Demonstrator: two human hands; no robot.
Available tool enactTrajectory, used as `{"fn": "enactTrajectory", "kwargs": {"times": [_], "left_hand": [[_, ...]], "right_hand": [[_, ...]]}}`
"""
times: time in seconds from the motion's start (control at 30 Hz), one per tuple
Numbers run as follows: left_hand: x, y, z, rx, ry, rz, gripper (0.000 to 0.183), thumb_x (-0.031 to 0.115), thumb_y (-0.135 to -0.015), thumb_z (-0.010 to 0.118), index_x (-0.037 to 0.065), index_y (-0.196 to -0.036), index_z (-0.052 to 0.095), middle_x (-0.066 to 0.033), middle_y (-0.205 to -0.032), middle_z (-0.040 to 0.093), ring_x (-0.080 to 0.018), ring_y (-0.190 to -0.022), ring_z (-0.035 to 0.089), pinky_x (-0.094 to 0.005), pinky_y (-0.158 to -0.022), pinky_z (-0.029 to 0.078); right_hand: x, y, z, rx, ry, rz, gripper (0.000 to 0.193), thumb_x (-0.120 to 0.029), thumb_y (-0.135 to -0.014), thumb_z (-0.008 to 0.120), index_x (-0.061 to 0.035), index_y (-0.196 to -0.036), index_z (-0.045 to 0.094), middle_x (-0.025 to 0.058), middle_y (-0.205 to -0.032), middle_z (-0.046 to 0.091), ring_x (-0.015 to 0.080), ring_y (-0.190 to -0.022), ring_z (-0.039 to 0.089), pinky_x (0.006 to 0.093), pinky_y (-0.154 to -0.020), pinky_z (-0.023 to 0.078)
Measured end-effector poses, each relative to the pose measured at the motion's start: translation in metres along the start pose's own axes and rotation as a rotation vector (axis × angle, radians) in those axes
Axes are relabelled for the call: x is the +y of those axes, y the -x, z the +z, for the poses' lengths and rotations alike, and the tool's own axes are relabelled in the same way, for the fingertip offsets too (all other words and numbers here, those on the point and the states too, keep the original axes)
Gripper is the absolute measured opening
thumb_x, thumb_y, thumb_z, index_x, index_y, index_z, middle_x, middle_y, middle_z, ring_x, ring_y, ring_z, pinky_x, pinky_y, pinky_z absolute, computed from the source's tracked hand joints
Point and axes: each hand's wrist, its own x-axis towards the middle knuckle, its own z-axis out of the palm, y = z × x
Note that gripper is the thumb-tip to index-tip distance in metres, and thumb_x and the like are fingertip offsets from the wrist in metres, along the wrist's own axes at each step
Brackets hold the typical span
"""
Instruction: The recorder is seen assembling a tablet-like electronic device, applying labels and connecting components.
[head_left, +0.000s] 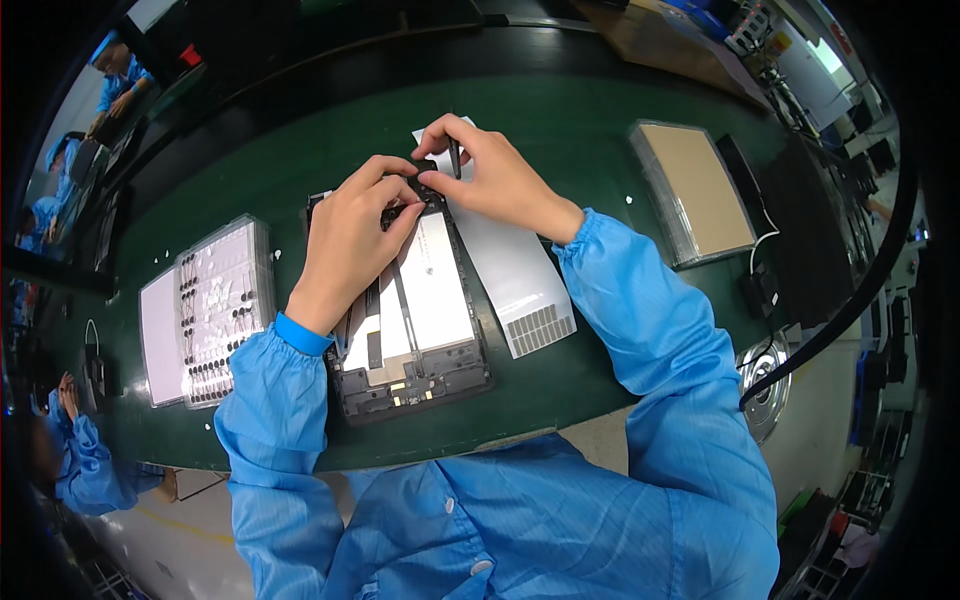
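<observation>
An opened tablet lies on the green table in front of me, its dark frame and silvery inner plate exposed. At its far end my left hand bends over it, thumb and forefinger pinched close together; what is between them, if anything, is too small to tell. My right hand is closed beside it, with a slim dark tool between its fingers and the thumb tip near the tablet's far edge. Under the right hand and along the tablet's right side lies a white sheet with rows of small grey stickers at its near end.
On the left, a clear tray holds several small black parts with wires, beside a pale flat panel. A clear tray with a tan board lies at the right, near a black adapter and cable. Blue-clad people sit at left.
</observation>
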Motion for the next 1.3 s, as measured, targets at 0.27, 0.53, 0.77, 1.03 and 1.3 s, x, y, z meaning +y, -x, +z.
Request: {"fn": "enactTrajectory", "kwargs": {"times": [0.27, 0.53, 0.77, 1.03, 1.3], "left_hand": [[-0.001, 0.001, -0.001, -0.023, -0.109, 0.095, 0.008, 0.012, -0.084, 0.073, 0.005, -0.085, 0.069, -0.0019, -0.104, 0.071, -0.0242, -0.09, 0.068, -0.0342, -0.074, 0.055], [-0.002, 0.002, 0.0, -0.011, -0.106, 0.124, 0.009, 0.012, -0.083, 0.071, 0.007, -0.088, 0.065, -0.0042, -0.092, 0.066, -0.0259, -0.085, 0.064, -0.0375, -0.069, 0.052], [-0.011, 0.003, 0.0, -0.026, -0.075, 0.044, 0.01, 0.013, -0.086, 0.067, 0.006, -0.091, 0.063, -0.0048, -0.096, 0.063, -0.0256, -0.086, 0.064, -0.0363, -0.073, 0.053], [-0.012, 0.0, -0.002, -0.102, 0.052, -0.049, 0.014, 0.018, -0.084, 0.066, 0.005, -0.086, 0.061, -0.0076, -0.104, 0.06, -0.0282, -0.093, 0.064, -0.0401, -0.078, 0.053], [-0.019, 0.0, 0.002, -0.004, -0.129, 0.018, 0.018, 0.015, -0.085, 0.069, 0.001, -0.095, 0.062, -0.0123, -0.118, 0.058, -0.0298, -0.103, 0.06, -0.0399, -0.086, 0.049]], "right_hand": [[0.011, 0.002, -0.001, -0.175, -0.165, 0.028, 0.046, -0.022, -0.088, 0.075, -0.0095, -0.126, 0.053, 0.0087, -0.125, 0.063, 0.0244, -0.12, 0.059, 0.037, -0.104, 0.044], [0.025, 0.005, 0.013, -0.234, -0.428, 0.042, 0.05, -0.008, -0.091, 0.065, -0.0105, -0.136, 0.043, 0.0093, -0.147, 0.047, 0.0225, -0.134, 0.048, 0.0379, -0.114, 0.037], [0.007, 0.008, 0.019, -0.26, -0.668, 0.217, 0.05, 0.004, -0.091, 0.049, -0.014, -0.135, 0.034, 0.0052, -0.156, 0.036, 0.0193, -0.137, 0.042, 0.0345, -0.114, 0.034], [0.006, 0.007, 0.015, -0.283, -0.626, 0.259, 0.052, 0.005, -0.092, 0.05, -0.0126, -0.137, 0.031, 0.0087, -0.153, 0.036, 0.0193, -0.136, 0.042, 0.0335, -0.113, 0.035], [0.01, 0.006, 0.015, -0.2, -0.474, 0.191, 0.049, -0.007, -0.095, 0.065, -0.008, -0.133, 0.033, 0.0119, -0.154, 0.037, 0.0204, -0.129, 0.048, 0.0337, -0.106, 0.042]]}}
